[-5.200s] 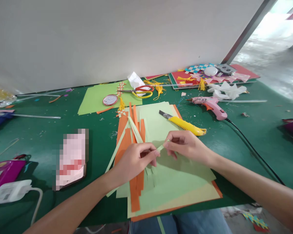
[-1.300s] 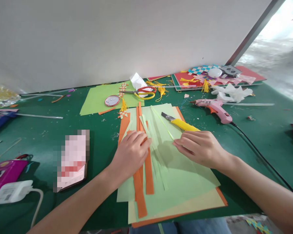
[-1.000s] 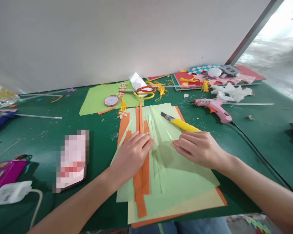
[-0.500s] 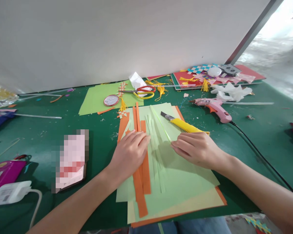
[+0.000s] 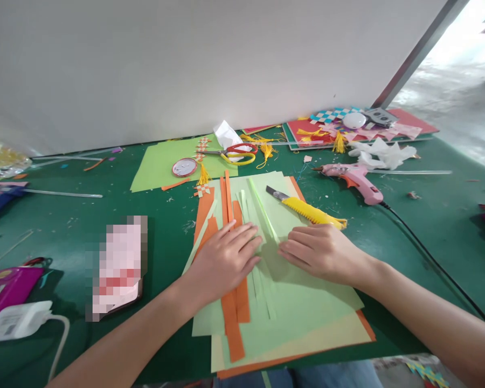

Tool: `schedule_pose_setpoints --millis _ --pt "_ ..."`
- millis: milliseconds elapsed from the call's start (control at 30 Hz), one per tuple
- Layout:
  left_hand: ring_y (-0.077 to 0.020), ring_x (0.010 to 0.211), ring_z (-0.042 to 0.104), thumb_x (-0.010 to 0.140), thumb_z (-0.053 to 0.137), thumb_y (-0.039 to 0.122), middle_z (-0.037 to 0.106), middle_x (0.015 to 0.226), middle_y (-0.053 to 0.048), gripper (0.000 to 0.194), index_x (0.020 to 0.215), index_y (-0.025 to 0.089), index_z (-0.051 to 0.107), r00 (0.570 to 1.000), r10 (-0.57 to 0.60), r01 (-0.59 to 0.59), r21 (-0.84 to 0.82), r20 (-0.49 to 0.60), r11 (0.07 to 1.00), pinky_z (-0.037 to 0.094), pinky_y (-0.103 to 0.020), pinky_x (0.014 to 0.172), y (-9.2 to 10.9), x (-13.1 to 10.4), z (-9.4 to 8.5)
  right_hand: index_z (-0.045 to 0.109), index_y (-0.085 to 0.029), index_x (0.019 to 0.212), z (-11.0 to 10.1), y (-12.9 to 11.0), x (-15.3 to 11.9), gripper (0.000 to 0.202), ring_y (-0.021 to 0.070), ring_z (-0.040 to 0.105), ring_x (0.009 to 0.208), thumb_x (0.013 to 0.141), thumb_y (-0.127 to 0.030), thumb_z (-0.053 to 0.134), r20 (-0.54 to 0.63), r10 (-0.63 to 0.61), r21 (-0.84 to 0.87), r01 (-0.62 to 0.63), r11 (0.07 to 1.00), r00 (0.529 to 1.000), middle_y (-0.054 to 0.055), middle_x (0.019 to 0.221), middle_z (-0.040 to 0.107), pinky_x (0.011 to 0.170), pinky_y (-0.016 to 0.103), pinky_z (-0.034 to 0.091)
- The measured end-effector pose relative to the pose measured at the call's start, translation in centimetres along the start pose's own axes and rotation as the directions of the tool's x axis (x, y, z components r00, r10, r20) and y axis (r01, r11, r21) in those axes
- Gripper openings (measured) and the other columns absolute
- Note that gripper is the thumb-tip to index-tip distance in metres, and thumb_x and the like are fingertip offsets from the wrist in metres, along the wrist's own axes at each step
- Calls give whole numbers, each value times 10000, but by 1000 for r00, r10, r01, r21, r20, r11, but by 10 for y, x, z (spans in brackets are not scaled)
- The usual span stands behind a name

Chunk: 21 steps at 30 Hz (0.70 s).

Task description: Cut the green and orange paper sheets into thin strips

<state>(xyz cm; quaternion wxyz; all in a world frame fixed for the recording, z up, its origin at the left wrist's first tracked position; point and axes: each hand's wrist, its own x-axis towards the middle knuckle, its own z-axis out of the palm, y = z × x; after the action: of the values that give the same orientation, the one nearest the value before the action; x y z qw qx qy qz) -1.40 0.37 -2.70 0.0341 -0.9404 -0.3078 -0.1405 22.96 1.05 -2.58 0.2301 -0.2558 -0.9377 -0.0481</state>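
My left hand (image 5: 228, 258) lies with fingers stretched over the orange paper strips (image 5: 242, 296) and some pale green strips (image 5: 244, 202). These rest on a stack of pale green sheets (image 5: 307, 312), with orange sheets showing at its edges. Closed in a pinch, my right hand (image 5: 321, 253) grips the near end of a light green paper strip (image 5: 262, 207); the strip runs away from me across the top sheet. Just beyond my right hand is a yellow utility knife (image 5: 307, 209), its blade pointing to the upper left.
Red-and-yellow scissors (image 5: 238, 153), a round tin lid (image 5: 184, 167) and a lime-green sheet (image 5: 153, 161) lie at the back. To the right is a pink glue gun (image 5: 358, 180) with a black cord. A phone (image 5: 119, 269) and a white charger (image 5: 20, 320) sit on the left.
My left hand has slid right and toward me, its fingers spreading over the pale green strips. My right hand has shifted slightly left and toward me, still gripping the light green strip.
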Motion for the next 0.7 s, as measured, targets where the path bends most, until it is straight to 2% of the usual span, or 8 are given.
schedule_pose_setpoints --millis 133,300,500,600,700 --pt "-258 1224 565 989 463 286 620 1287 -129 313 1214 113 596 1000 3 -2 10 -22 1000 445 -481 1063 0 0 0 613 -135 745 1 -3 1 244 126 446 570 948 -180 484 15 -17 -5 17 1000 1000 2 624 503 518 285 311" --pt "-257 1228 561 988 471 293 615 1295 -126 338 1251 108 573 1000 2 -1 8 -20 1000 446 -481 1065 -2 0 1 642 -120 899 1 -6 2 304 151 513 624 945 -392 514 47 15 85 -19 996 999 24 682 556 519 285 357" --pt "-254 1224 558 975 487 238 636 1259 -119 294 1218 108 590 996 58 -60 -28 -68 998 423 -495 1083 -3 3 -1 646 -118 996 3 -3 2 227 211 587 878 937 -302 526 31 92 134 -96 986 995 106 906 627 716 338 498" --pt "-228 1163 593 967 487 187 675 1184 -95 259 1187 120 606 988 117 -123 -57 -101 991 422 -473 1087 1 4 -2 651 -112 1006 5 -1 2 209 247 571 978 916 -273 551 54 102 147 -109 983 993 136 1016 627 798 390 511" --pt "-219 1110 615 955 492 150 700 1114 -76 242 1161 125 618 981 169 -176 -73 -94 982 435 -460 1077 6 4 0 655 -109 1006 6 -1 3 202 244 564 968 911 -255 554 74 111 183 -123 975 991 132 1011 628 810 397 513"
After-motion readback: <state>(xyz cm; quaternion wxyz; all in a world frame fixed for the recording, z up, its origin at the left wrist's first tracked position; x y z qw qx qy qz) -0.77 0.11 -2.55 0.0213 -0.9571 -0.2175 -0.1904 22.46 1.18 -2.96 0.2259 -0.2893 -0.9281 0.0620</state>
